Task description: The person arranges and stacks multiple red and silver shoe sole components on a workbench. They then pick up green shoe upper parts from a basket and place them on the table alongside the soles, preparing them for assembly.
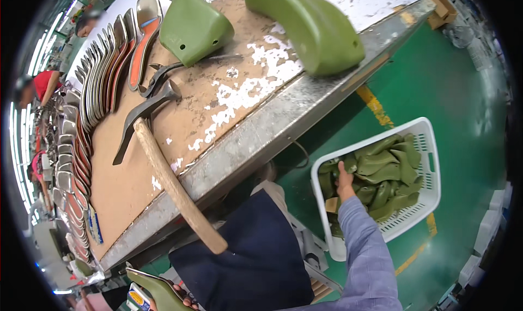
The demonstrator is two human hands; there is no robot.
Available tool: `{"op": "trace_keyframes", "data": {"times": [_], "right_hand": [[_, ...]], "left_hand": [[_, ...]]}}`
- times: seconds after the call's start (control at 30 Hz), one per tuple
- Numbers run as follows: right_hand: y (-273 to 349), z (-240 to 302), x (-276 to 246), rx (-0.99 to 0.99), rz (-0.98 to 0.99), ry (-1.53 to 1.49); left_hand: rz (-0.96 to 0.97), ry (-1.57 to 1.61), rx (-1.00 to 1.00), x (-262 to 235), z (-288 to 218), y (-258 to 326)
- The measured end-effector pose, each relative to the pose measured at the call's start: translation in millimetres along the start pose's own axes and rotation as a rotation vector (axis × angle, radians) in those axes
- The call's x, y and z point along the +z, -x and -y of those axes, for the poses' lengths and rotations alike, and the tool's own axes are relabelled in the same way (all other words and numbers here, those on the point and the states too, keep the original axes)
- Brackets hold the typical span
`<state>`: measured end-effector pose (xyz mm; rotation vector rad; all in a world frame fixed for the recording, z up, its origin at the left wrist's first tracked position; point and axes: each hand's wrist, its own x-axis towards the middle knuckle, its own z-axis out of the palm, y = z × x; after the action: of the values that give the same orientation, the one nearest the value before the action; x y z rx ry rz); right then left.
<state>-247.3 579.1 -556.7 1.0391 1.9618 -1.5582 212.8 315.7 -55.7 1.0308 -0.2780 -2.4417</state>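
My right hand (344, 181) is down inside a white plastic basket (430, 166), closed at the end of one green shoe last; its fingertips are partly hidden. Several more green lasts (400, 166) lie heaped around it. At the lower edge, my left hand (189, 300) grips another green shoe last (158, 290), which has a thin metallic-looking edged piece along its top. On the bench lies a hammer (182, 191) with a wooden handle that juts past the edge. Pincers (158, 79) rest just beyond its head.
Two large green lasts (305, 27) (196, 25) stand on the worn bench (190, 115). Curved insole-like pieces (103, 76), some orange-faced, stand in a long row at left. The bench's metal edge (261, 142) runs between me and its top. Other people (46, 85) work at far left.
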Motion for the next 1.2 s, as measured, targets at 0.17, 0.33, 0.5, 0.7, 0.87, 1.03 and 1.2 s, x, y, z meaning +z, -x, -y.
{"op": "trace_keyframes", "data": {"times": [0.17, 0.33, 0.5, 0.7, 0.87, 1.03, 1.2], "right_hand": [[17.7, 11.3, -3.9, 0.004, -0.053, -0.44], [172.3, 34.7, -77.8, 0.117, 0.237, -1.023], [311.9, 131.2, -106.2, -0.373, 0.699, -0.783], [344.9, 315.8, -40.6, -0.824, 1.162, -0.558], [346.8, 381.4, 32.3, -1.195, 0.918, -0.041], [242.2, 319.5, -14.0, -1.186, 0.112, -0.395], [7.1, 77.8, -80.3, -0.343, -0.392, 0.178]], "left_hand": [[-0.021, 0.024, 0.005, 6.7, 9.6, -3.8], [-0.01, 0.048, 0.036, 6.8, 18.7, -1.6], [0.071, -0.02, -0.049, 28.3, 5.7, -14.3], [0.055, -0.112, -0.136, 16.0, 0.6, -32.4], [0.101, -0.029, -0.033, 29.4, 39.2, -13.2], [0.129, 0.068, -0.036, 21.2, 34.0, -23.4], [0.143, 0.067, -0.049, 38.1, 29.5, -31.8]]}}
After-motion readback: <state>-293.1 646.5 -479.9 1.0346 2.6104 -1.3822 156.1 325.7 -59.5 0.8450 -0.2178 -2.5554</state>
